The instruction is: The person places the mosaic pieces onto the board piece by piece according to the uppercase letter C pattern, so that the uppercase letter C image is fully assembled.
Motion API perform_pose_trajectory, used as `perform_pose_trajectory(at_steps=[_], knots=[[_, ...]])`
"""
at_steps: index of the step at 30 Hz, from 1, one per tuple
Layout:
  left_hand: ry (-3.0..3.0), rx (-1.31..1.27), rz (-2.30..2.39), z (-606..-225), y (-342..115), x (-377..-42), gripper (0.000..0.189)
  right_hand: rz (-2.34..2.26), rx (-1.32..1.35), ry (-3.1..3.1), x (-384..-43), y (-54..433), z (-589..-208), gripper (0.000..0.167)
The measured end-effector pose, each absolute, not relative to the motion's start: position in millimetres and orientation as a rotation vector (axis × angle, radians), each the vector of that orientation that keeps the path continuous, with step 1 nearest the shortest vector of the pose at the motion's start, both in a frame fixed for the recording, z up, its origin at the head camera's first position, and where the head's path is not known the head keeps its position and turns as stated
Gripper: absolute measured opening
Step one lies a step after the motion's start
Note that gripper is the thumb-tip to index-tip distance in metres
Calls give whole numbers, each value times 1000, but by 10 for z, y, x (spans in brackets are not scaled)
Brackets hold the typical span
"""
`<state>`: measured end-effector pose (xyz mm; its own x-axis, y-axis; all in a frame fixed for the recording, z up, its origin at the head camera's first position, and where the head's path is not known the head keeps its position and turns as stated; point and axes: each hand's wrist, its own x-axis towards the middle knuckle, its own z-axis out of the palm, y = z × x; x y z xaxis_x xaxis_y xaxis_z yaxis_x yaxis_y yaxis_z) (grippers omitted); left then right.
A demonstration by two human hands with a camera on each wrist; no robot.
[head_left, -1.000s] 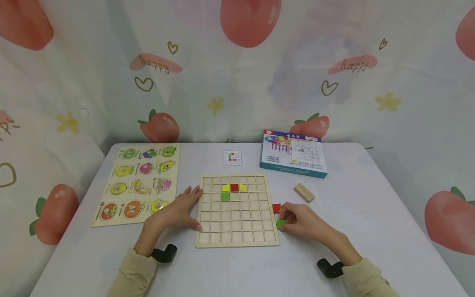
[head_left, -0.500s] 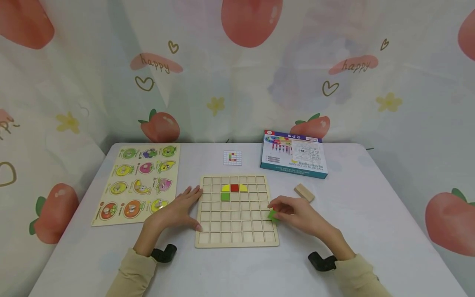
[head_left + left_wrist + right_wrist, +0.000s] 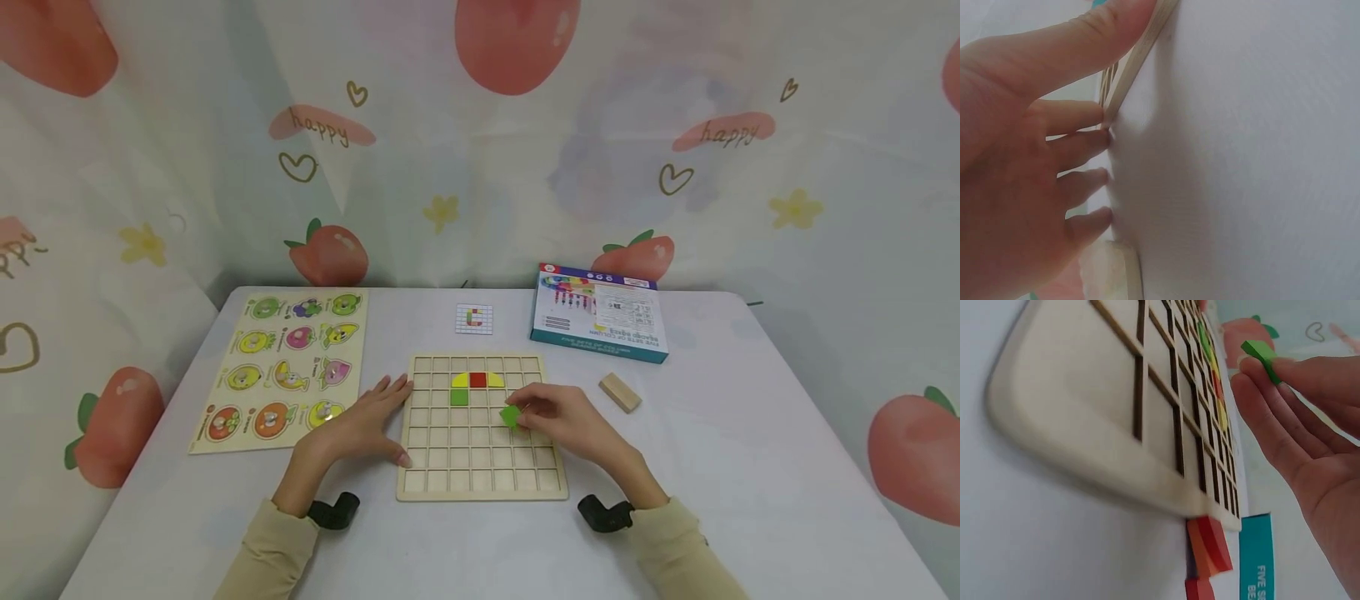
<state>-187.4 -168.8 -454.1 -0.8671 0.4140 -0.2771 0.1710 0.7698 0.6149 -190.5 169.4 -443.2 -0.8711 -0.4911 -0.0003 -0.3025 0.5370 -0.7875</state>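
1. Your right hand (image 3: 566, 421) has the green tile (image 3: 1263, 355) pinched between thumb and fingertips, right out at the very ends, so most of it pokes past them.
2. That tile's up in the air over the grid (image 3: 482, 497), a bit right of the middle. From the right wrist it looks tilted, and it's clear of the wood.
3. Your left hand (image 3: 360, 427) isn't gripping anything: fingers spread and pretty straight along the grid's left side, thumb on the edge nearer you. Can't tell if every fingertip touches wood.
4. On the grid you've got a red square (image 3: 477, 380) between two yellow pieces (image 3: 460, 381), with a green square (image 3: 459, 397) right below the left yellow one.
5. Right wrist view shows red pieces (image 3: 1209, 547) on the table, just beside the grid's right edge.
6. Rest of your table: pattern card (image 3: 475, 318) behind the grid, box (image 3: 600, 312) and wood block (image 3: 620, 392) off to the right, fruit puzzle (image 3: 281, 367) to the left.
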Motion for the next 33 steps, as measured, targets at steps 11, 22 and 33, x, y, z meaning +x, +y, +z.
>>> perform_pose_trajectory(at_steps=[11, 22, 33], knots=[[2574, 456, 829, -4548, -1686, -1876, 113, -1320, -664, 2513, -1982, 1422, -4420, 32], [2571, 462, 823, -4574, -1688, -1899, 113, -1271, -665, 2520, -2056, 1175, -4393, 32], [2565, 455, 830, -4570, -1693, -1894, 113, -1188, -671, 2542, -2091, 1040, -4400, 27]])
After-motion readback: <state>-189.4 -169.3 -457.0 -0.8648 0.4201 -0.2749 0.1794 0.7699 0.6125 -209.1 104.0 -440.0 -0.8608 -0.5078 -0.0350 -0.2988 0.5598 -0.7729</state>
